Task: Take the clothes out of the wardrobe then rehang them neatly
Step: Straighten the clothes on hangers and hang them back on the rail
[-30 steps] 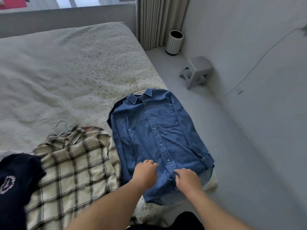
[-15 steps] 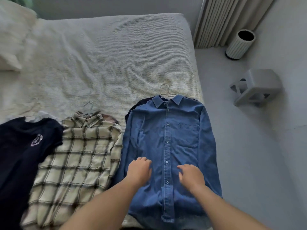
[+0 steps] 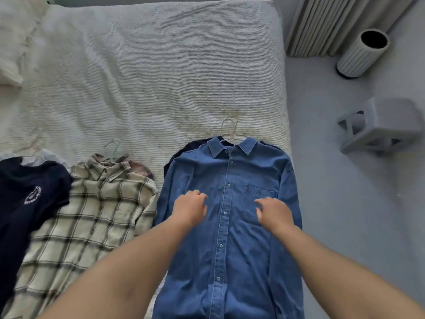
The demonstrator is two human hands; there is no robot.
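Lying at the bed's (image 3: pixel 161 65) right edge, denim shirt (image 3: pixel 230 249) under both hands.

- A blue shirt (image 3: pixel 230 226) lies buttoned and face up on the bed (image 3: pixel 147 65), near its right edge, on a pale hanger (image 3: pixel 232 128) whose hook shows above the collar.
- A dark garment (image 3: pixel 181 150) peeks out from under the blue shirt's left shoulder.
- The left hand (image 3: pixel 189 209) and right hand (image 3: pixel 273 215) rest on the blue shirt's chest, one on each side of the button line, fingers loosely bent.
- Left of the blue shirt lies a plaid shirt (image 3: pixel 92 215); further left, a navy top (image 3: pixel 25 203).
- Right of the blue shirt, on the floor: a grey stool (image 3: pixel 381 127) and a ribbed bin (image 3: pixel 361 54).
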